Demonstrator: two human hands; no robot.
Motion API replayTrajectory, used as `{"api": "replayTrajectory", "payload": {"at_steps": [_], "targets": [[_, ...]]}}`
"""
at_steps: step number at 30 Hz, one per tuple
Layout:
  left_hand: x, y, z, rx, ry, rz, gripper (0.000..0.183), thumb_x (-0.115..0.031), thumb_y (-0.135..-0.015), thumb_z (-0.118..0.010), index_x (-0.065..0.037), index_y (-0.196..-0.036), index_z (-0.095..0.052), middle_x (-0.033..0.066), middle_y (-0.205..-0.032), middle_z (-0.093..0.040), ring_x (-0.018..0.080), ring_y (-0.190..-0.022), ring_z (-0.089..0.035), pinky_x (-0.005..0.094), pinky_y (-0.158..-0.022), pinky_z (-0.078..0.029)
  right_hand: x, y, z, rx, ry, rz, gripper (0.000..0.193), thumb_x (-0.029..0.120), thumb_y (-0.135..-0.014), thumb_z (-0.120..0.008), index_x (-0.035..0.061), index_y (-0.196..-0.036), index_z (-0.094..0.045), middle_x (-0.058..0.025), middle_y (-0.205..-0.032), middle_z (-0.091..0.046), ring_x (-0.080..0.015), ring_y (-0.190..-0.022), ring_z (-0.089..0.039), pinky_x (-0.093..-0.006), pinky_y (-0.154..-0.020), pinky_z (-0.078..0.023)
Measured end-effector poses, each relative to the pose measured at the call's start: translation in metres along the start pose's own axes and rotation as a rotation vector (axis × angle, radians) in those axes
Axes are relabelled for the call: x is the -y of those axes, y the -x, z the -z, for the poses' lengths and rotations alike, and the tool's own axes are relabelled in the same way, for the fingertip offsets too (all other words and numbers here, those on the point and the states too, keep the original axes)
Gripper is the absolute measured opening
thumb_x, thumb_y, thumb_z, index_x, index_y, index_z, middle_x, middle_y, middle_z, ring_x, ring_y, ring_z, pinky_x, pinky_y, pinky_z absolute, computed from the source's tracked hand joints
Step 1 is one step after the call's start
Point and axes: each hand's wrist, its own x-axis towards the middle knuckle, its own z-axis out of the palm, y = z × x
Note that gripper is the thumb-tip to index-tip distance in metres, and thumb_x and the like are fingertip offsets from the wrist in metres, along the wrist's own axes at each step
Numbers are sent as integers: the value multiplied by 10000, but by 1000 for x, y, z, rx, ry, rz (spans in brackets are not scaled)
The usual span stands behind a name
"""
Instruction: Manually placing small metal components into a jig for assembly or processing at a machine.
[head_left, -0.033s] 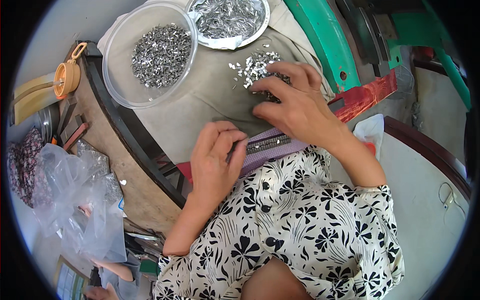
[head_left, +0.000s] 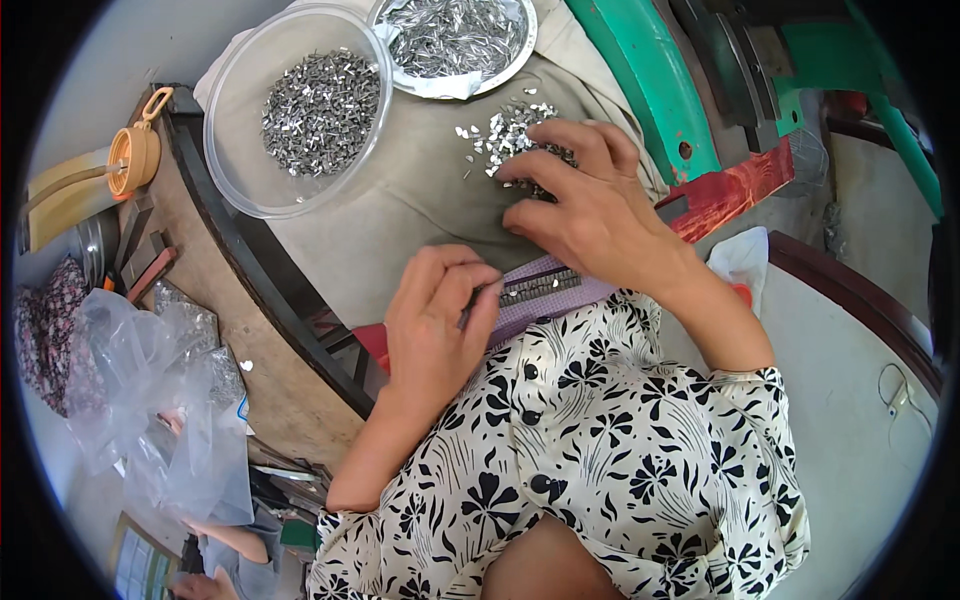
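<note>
Silver metal bits (head_left: 508, 135) lie in a loose pile on grey cloth (head_left: 410, 190), upper centre of the frame. The right hand (head_left: 595, 205) arches over them, fingers curved and parted. Near mid-frame, the left hand (head_left: 435, 315) has its fingers bent inward (whether they grip anything, I cannot tell), just beside a row of small pieces (head_left: 540, 288). Upper left stands a clear tub (head_left: 232, 160).

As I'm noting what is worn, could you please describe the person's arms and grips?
The left grip and right grip are bare, with no gloves or watch showing. The forearms are bare too, below short cream sleeves with a black floral print.
</note>
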Motion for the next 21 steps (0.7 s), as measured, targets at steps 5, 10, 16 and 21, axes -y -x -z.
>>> {"api": "replayTrajectory", "payload": {"at_steps": [5,10,16,21], "targets": [[-3,-1,-18,110,40,-99,175,-29,-744,-741,-46,-901,-667,72,-986,-604,277,-861,-584,382,-743,-472,-1,-1,-5,-17,-1,-26,147,128,-724,-754,163,-857,-704,62,-1150,-640,-254,-1239,-483,-436,-1029,-281],[-5,-3,-25,179,-27,-144,178,-49,-744,-740,-55,-903,-659,58,-987,-594,266,-882,-574,383,-748,-449,1,33,8,-91,-83,-144,134,153,-729,-774,178,-850,-723,67,-1127,-657,-286,-1228,-480,-443,-1010,-274],[-5,-2,-30,199,-107,-168,175,-73,-751,-740,-61,-905,-658,47,-999,-597,258,-917,-567,383,-759,-440,15,75,11,-39,-106,-233,174,230,-649,-818,244,-817,-773,74,-1109,-659,-310,-1213,-471,-451,-987,-275],[-5,3,-28,193,-58,-105,199,-70,-760,-738,-54,-938,-650,74,-1040,-596,281,-929,-571,397,-780,-454,25,80,9,-85,-117,-290,183,251,-647,-826,242,-822,-777,73,-1113,-660,-302,-1201,-481,-465,-992,-272]]}}
